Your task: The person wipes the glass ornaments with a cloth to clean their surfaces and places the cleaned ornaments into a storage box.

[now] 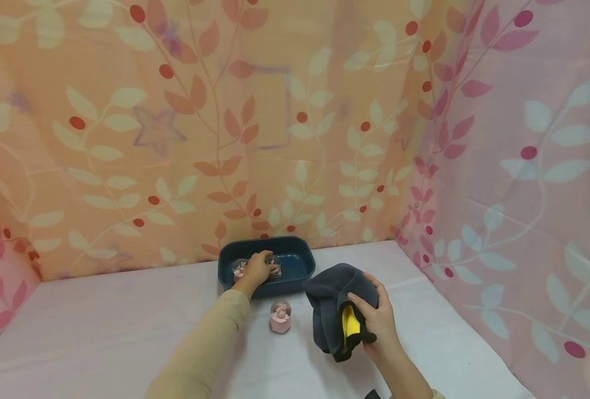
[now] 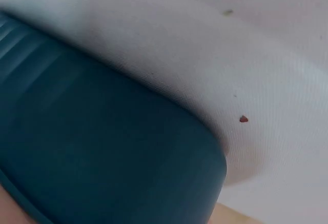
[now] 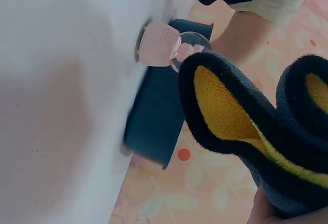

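Note:
My left hand (image 1: pixel 257 271) reaches over the near rim of a dark teal basin (image 1: pixel 295 277) at the back of the table. Its thumb and fingers grip a small snow globe (image 1: pixel 275 270) inside. Left of that hand, a second snow globe (image 1: pixel 239 270) with pink figures sits in the basin. A third, pink-based snow globe (image 1: pixel 280 318) stands upright on the table in front of it. My right hand (image 1: pixel 380 316) holds a bunched dark grey cloth (image 1: pixel 332 305) with a yellow inner side above the table. In the left wrist view the basin's wall (image 2: pixel 113 131) hides the left fingers.
A white cloth covers the table (image 1: pixel 125 332). Behind the basin hangs a floral curtain (image 1: pixel 200 138), and another floral panel (image 1: pixel 539 194) closes the right side. Small specks (image 2: pixel 244 119) lie on the white cloth near the basin.

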Motion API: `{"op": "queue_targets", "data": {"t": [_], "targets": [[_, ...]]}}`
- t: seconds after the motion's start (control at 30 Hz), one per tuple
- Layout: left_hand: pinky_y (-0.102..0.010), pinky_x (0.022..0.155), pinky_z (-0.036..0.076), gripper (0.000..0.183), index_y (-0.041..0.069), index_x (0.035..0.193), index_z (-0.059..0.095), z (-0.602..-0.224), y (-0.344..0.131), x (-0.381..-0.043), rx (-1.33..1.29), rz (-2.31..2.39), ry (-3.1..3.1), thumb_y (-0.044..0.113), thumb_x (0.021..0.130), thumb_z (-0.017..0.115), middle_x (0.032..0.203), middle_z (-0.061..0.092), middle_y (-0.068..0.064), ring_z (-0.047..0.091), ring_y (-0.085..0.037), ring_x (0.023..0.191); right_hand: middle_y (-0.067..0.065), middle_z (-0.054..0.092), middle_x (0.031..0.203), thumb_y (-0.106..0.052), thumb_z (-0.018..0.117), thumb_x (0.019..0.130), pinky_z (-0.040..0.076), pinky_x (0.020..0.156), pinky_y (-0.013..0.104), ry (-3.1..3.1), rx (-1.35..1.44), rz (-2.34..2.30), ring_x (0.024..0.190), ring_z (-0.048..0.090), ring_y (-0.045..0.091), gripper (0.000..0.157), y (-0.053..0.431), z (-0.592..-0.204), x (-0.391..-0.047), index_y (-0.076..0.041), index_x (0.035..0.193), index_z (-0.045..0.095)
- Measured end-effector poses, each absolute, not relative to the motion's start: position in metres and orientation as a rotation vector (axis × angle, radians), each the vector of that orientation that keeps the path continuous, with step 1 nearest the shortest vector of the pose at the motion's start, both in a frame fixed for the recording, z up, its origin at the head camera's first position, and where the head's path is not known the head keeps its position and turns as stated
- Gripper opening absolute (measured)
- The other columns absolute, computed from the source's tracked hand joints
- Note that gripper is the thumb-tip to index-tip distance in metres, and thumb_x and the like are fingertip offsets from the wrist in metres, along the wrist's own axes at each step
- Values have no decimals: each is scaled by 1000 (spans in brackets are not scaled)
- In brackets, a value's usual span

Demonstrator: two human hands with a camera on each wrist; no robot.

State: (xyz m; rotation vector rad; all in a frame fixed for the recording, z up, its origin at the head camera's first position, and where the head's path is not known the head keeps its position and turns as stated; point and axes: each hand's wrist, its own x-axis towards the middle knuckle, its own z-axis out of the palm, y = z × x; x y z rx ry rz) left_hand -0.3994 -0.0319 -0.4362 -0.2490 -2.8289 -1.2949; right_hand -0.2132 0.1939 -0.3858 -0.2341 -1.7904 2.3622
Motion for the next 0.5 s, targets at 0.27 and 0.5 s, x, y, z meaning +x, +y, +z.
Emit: {"op": "queue_targets", "data": {"t": [0.27,0.5], "targets": [[-51,103,36,59,-11,143,31,-438,-36,-402,-207,-1363,-2883,7,94,58,138,43,-33,42,-44,129,11,36,145,-3,60,94,47,92,26,-1776,-230,2377,117,47,21,60,193,-388,-212,-13,144,30],[-50,97,41,56,-16,132,37,-442,-31,-400,-142,-1360,-2786,6,90,66,122,52,-37,52,-45,116,12,36,146,-3,61,94,48,92,26,-1777,-212,2368,117,47,22,61,194,-389,-212,-12,145,29]]}}
